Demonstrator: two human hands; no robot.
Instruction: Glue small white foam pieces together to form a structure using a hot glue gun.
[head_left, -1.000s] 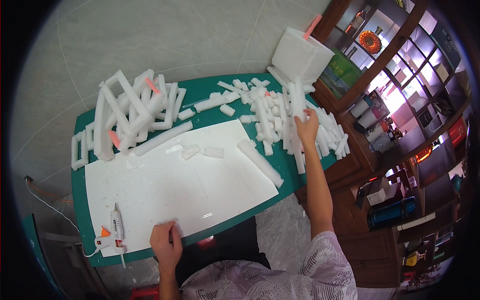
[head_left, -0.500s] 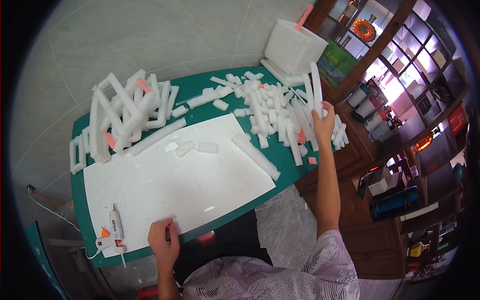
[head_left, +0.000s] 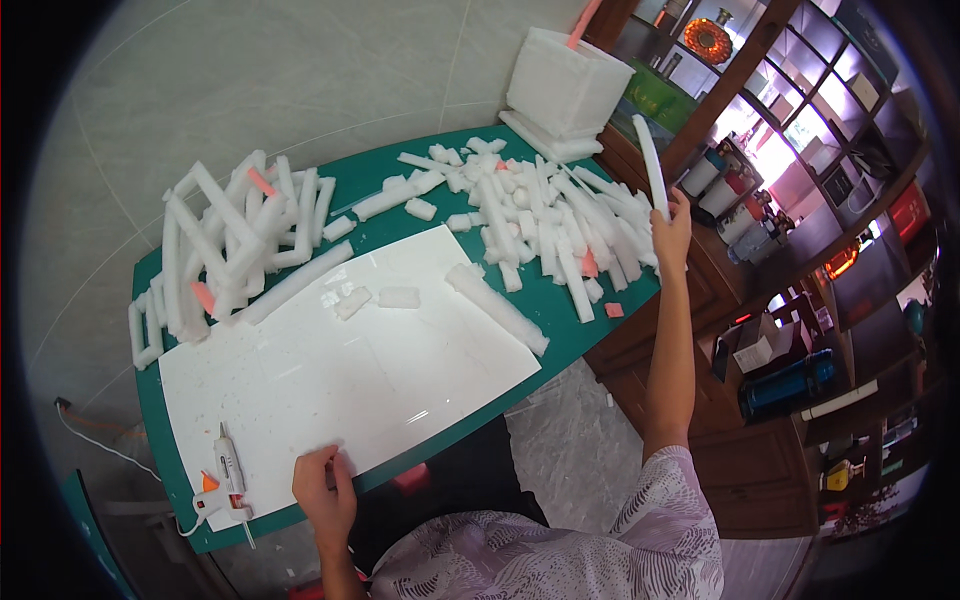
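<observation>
A person's right hand (head_left: 671, 232) is closed around one long white foam strip (head_left: 651, 165), lifted upright just past the far right edge of the green table (head_left: 590, 335), while the left hand (head_left: 324, 492) presses flat, fingers spread, on the near edge of one large white sheet (head_left: 340, 380). Two heaps of cut foam sticks — too many to count — lie on the table: one at the left (head_left: 225, 240), one at the right (head_left: 540, 215). One glue gun (head_left: 226, 478) rests beside the left hand. One white foam box (head_left: 568, 85) stands at the far corner; its contents cannot be seen.
</observation>
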